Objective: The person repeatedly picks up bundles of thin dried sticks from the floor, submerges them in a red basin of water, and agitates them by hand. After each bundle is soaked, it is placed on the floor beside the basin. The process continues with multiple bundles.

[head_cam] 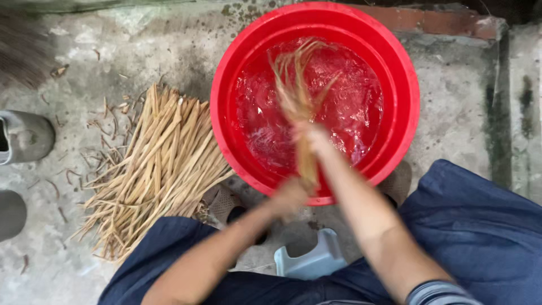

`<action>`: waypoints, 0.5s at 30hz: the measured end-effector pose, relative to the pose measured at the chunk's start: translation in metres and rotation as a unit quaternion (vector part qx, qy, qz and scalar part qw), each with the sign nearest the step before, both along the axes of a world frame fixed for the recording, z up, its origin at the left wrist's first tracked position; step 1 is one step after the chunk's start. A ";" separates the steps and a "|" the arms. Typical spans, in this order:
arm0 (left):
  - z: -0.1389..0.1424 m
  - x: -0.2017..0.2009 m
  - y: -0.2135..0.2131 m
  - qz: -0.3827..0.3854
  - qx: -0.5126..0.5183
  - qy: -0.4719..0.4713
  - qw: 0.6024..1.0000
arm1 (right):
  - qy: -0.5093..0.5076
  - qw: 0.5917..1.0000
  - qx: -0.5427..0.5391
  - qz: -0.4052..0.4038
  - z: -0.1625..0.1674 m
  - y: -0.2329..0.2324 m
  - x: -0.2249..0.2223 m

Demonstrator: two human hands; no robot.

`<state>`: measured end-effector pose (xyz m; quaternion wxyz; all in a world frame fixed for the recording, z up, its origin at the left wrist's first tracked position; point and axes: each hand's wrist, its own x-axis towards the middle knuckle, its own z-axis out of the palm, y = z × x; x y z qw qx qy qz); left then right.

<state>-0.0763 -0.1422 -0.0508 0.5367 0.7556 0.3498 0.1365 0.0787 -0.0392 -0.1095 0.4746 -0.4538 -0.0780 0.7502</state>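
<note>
Stalks of pale tan plant material, gathered into a thin bundle [298,101], are held upright-to-tilted over a round red plastic basin [395,62], with their frayed tips dipping into the water [350,107] that fills the basin's lower part. Both hands are blurred. The left hand [291,195] is closed around the bottom end of the bundle, just above the basin's near rim. The right hand [311,137] is closed around the bundle higher up, over the water. The water looks rippled and shows nothing else in it beyond the stalk tips. To the left of the basin, on the rough concrete ground [463,113], lies a large loose pile of the same dry stalks [158,164], fanned out and touching the basin's outer wall at its lower left. Small broken bits of stalk are scattered beside the pile. Dark blue trouser legs [485,226] frame the bottom of the view, and a pale blue-grey plastic stool [313,260] shows between them. Two grey rubber boots [25,135] sit at the far left edge.
</note>
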 end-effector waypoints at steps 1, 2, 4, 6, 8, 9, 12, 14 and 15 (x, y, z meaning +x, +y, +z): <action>0.008 0.008 -0.006 0.025 -0.082 0.094 0.992 | -0.027 0.999 -0.031 -0.010 0.004 0.016 0.025; 0.019 0.013 -0.005 0.049 -0.168 0.185 0.967 | -0.001 0.997 -0.082 -0.010 0.011 0.027 0.045; 0.044 0.013 0.007 0.042 -0.083 0.135 0.986 | -0.041 0.993 -0.079 -0.083 0.022 0.045 0.080; 0.061 0.000 0.043 0.053 -0.081 0.103 0.990 | -0.060 0.997 0.013 -0.049 0.050 0.059 0.103; 0.062 -0.018 0.080 0.106 -0.195 0.055 0.973 | 0.061 0.977 0.205 -0.003 0.069 0.059 0.114; 0.055 -0.028 0.100 0.136 -0.247 0.005 0.959 | 0.014 0.987 0.153 -0.039 0.073 0.057 0.115; 0.015 -0.036 0.144 0.199 -0.236 0.006 0.951 | -0.145 0.980 0.024 -0.132 0.058 0.042 0.106; -0.019 -0.026 0.155 0.195 -0.104 0.154 0.963 | -0.202 0.939 -0.160 -0.229 0.030 0.035 0.084; -0.034 -0.019 0.155 0.172 -0.029 0.262 0.949 | -0.271 0.919 -0.201 -0.206 0.017 0.027 0.073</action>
